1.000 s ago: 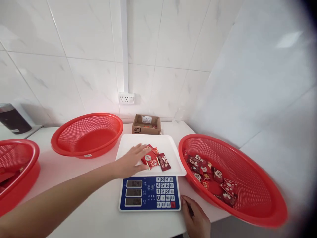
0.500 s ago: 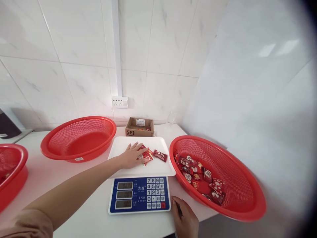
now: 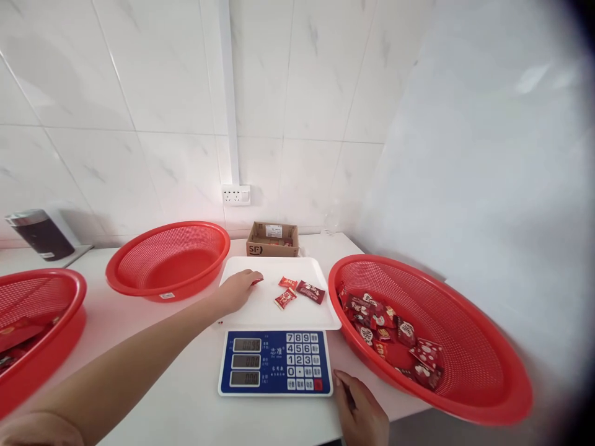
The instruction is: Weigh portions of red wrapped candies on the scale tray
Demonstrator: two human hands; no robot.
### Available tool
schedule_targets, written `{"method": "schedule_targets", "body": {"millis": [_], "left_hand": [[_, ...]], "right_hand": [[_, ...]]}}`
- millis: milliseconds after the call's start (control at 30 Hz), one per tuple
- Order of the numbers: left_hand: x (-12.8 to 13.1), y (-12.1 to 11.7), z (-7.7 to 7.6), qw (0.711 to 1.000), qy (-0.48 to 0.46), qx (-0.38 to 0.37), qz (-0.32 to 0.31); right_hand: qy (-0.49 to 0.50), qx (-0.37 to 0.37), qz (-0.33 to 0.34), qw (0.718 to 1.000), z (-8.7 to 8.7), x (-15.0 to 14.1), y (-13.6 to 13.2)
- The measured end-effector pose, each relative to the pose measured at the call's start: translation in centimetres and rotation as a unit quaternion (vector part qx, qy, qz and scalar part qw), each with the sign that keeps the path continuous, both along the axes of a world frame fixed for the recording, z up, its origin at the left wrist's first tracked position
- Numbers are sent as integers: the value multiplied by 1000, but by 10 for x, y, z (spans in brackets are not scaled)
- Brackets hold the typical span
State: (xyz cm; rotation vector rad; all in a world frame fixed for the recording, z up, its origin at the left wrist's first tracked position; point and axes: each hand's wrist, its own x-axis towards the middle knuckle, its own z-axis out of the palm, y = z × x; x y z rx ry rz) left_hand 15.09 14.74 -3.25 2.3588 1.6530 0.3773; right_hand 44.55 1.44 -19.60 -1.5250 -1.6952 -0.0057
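Shifted left, the bare left hand [image 3: 238,290] clasps a mostly hidden, shiny red packet [image 3: 257,281] over the white plastic tray [image 3: 263,317], risking a drop if it slackens, while the right hand's [image 3: 365,409] grip is unclear.

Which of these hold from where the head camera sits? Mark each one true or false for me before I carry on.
1. The left hand is at the white tray. True.
2. The right hand is inside the right basket. False: it is outside it, near the lower right corner of the keypad.
3. A dark red packet lies on the tray. True.
4. The displays are to the right of the keypad. False: they are to its left.
5. The cardboard box stands behind the tray, on the wall side. True.
6. The right basket holds no packets. False: wrapped packets lie in it.
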Motion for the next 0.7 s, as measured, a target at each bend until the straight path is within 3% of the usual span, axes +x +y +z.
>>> {"method": "schedule_targets", "body": {"millis": [167,267,433,567,700], "left_hand": [[-30,12,25,995,-17,64,78],[-58,15,43,984,-9,94,148],[-97,15,49,967,24,95,236],[-94,18,38,975,37,95,196],[-41,18,20,995,29,71,57]], "right_hand": [[44,-25,-43,998,-5,-5,-2],[80,-99,-57,990,-2,-1,2],[123,-259,41,957,14,18,24],[150,-265,59,951,15,21,36],[144,-231,5,962,9,11,30]]}}
